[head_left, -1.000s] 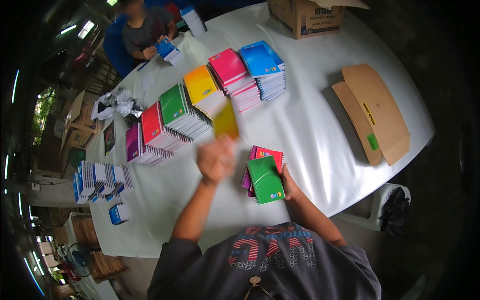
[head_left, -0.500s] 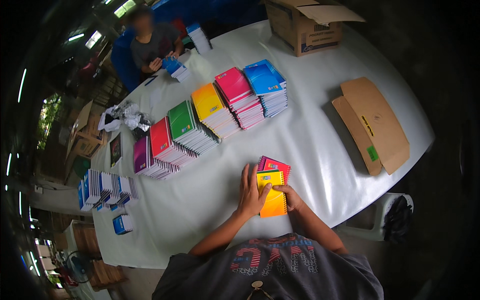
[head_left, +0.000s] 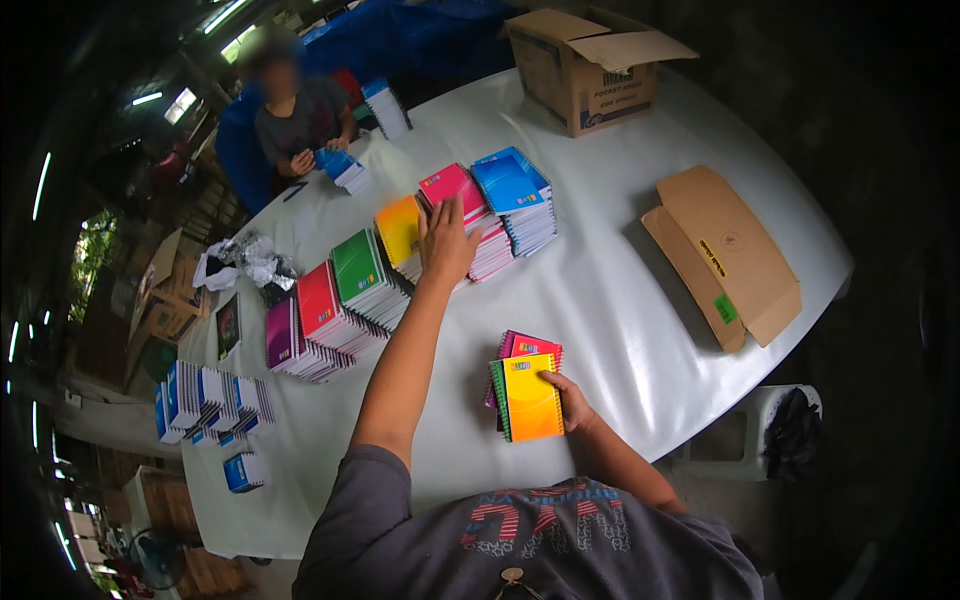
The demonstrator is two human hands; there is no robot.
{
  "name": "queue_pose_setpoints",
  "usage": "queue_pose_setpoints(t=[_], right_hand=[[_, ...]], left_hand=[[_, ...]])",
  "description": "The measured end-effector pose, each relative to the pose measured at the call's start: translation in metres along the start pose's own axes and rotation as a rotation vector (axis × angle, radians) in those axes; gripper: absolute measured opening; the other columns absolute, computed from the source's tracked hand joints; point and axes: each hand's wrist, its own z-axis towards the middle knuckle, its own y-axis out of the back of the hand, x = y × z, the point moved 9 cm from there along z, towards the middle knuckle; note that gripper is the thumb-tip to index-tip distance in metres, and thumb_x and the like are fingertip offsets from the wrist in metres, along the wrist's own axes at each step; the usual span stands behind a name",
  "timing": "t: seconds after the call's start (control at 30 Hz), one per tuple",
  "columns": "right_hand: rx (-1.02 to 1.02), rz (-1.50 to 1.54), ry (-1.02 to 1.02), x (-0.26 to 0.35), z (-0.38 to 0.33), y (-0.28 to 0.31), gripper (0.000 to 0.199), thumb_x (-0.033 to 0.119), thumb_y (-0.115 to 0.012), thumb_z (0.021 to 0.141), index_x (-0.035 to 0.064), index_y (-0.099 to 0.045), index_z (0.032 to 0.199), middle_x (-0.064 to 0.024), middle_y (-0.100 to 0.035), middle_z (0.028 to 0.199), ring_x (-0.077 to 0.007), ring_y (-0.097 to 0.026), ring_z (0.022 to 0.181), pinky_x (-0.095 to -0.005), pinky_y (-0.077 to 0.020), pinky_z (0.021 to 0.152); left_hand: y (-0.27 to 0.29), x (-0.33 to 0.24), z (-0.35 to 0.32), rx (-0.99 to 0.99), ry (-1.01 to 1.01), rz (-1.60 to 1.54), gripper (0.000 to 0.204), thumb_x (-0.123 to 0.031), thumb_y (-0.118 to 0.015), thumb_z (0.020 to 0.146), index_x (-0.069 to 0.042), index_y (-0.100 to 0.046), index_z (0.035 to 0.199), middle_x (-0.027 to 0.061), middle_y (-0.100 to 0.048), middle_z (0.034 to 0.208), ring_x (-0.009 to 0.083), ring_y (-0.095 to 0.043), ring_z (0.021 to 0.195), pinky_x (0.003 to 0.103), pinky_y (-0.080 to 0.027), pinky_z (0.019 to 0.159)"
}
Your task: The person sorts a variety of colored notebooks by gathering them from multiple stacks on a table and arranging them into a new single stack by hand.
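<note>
My left hand (head_left: 446, 240) reaches far out over the white table (head_left: 620, 300), fingers spread, on the pink notebook stack (head_left: 450, 187), next to the yellow stack (head_left: 399, 232). My right hand (head_left: 570, 402) rests close to my body on a small pile of spiral notebooks (head_left: 527, 396), with a yellow-orange one on top over green and magenta ones. The row of stacks also has blue (head_left: 512, 190), green (head_left: 362, 270), red (head_left: 322, 300) and purple (head_left: 284, 335) notebooks.
An open cardboard box (head_left: 585, 62) stands at the far edge. Flattened cardboard (head_left: 722, 255) lies at the right. Another person (head_left: 296, 110) sits at the far left with blue notebooks (head_left: 342, 168). More blue-and-white stacks (head_left: 205, 400) line the left edge, near crumpled wrapping (head_left: 240, 265).
My left hand carried a yellow notebook down onto the near pile, then stretched out to the pink stack. My right hand stayed on the pile.
</note>
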Motion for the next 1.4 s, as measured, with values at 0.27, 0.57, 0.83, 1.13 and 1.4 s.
queue_pose_setpoints(t=[0.27, 0.57, 0.83, 1.13, 1.4], right_hand=[[0.084, 0.044, 0.084, 0.011, -0.003, -0.012, 0.065, 0.035, -0.054, 0.086, 0.0012, -0.033, 0.137, -0.0223, -0.047, 0.132, -0.0374, -0.049, 0.120, -0.0527, -0.0382, 0.100], [-0.069, -0.147, 0.201, 0.006, 0.004, 0.042, 0.063, 0.043, -0.057, 0.087, 0.0035, -0.037, 0.133, -0.0178, -0.050, 0.127, -0.0300, -0.053, 0.116, -0.0457, -0.0434, 0.098], [-0.141, -0.336, 0.104, 0.009, 0.000, 0.025, 0.053, 0.024, -0.066, 0.084, 0.0030, -0.042, 0.126, -0.0152, -0.059, 0.113, -0.0262, -0.062, 0.100, -0.0420, -0.0523, 0.088], [0.015, -0.243, 0.011, 0.003, -0.005, 0.008, 0.076, 0.061, -0.047, 0.086, 0.0032, -0.038, 0.134, -0.0182, -0.054, 0.124, -0.0303, -0.058, 0.109, -0.0456, -0.0478, 0.092], [0.021, -0.430, 0.020, 0.000, -0.003, 0.019, 0.062, 0.041, -0.062, 0.085, 0.0029, -0.042, 0.130, -0.0157, -0.057, 0.120, -0.0253, -0.060, 0.105, -0.0398, -0.0491, 0.092]], left_hand=[[0.070, 0.006, -0.038, -0.161, 0.166, -0.251, 0.024, -0.022, -0.059, 0.088, -0.004, -0.064, 0.103, 0.0100, -0.067, 0.090, 0.0202, -0.062, 0.076, 0.035, -0.046, 0.072], [0.006, -0.045, -0.297, 0.614, 0.819, -0.917, 0.020, -0.018, -0.066, 0.085, -0.001, -0.061, 0.094, -0.0003, -0.062, 0.078, 0.0056, -0.055, 0.067, 0.022, -0.045, 0.058], [0.017, -0.054, -0.297, 0.888, 0.747, -0.840, 0.028, -0.027, -0.064, 0.088, 0.001, -0.064, 0.092, 0.0016, -0.064, 0.074, 0.0052, -0.054, 0.066, 0.024, -0.043, 0.058], [0.132, -0.064, -0.177, -0.017, 0.331, -0.811, 0.016, -0.021, -0.065, 0.084, -0.006, -0.068, 0.086, 0.0120, -0.063, 0.076, 0.0240, -0.059, 0.065, 0.034, -0.046, 0.061], [0.042, -0.075, -0.228, 0.375, -0.166, -0.152, 0.044, -0.006, -0.059, 0.079, -0.022, -0.061, 0.120, 0.0112, -0.048, 0.128, 0.0290, -0.047, 0.113, 0.039, -0.040, 0.090]])
